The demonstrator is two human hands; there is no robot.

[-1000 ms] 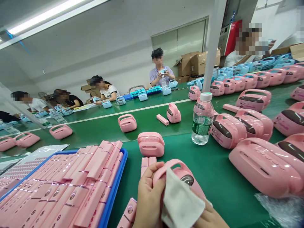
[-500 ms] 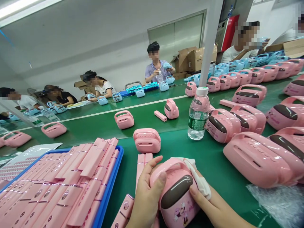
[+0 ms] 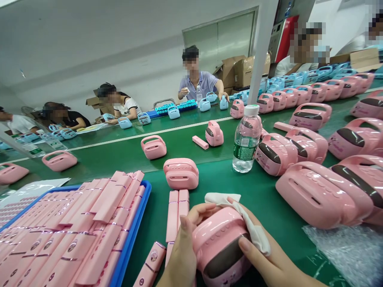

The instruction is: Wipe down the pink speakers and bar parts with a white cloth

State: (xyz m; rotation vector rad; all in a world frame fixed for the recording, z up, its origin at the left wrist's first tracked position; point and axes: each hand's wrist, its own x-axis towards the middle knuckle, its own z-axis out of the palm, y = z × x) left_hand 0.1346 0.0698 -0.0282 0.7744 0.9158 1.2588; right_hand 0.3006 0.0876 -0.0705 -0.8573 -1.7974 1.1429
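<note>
Between my hands is a pink portable speaker [image 3: 220, 243] with a carry handle, a row of buttons and a dark front window. My left hand [image 3: 182, 247] grips its left side, thumb pointing up. My right hand [image 3: 263, 251] holds the right side, its thumb on the window's edge. A white cloth [image 3: 254, 227] lies under my right fingers, draped over the speaker's back right side. Just beyond stands another pink speaker [image 3: 181, 173]. Pink bar-shaped pieces [image 3: 172, 215] lie on the green table left of my hands.
At left, a blue tray [image 3: 131, 239] is piled with pink bars. A water bottle [image 3: 245, 139] stands ahead, with several pink speakers [image 3: 317, 195] to its right. Bubble wrap [image 3: 344, 251] lies at lower right. Across the green conveyor, co-workers [image 3: 196, 79] handle blue speakers.
The speaker in my hands has tipped, showing more of its top and less of its printed front. Across the line, a co-worker has lowered a blue speaker to the table.
</note>
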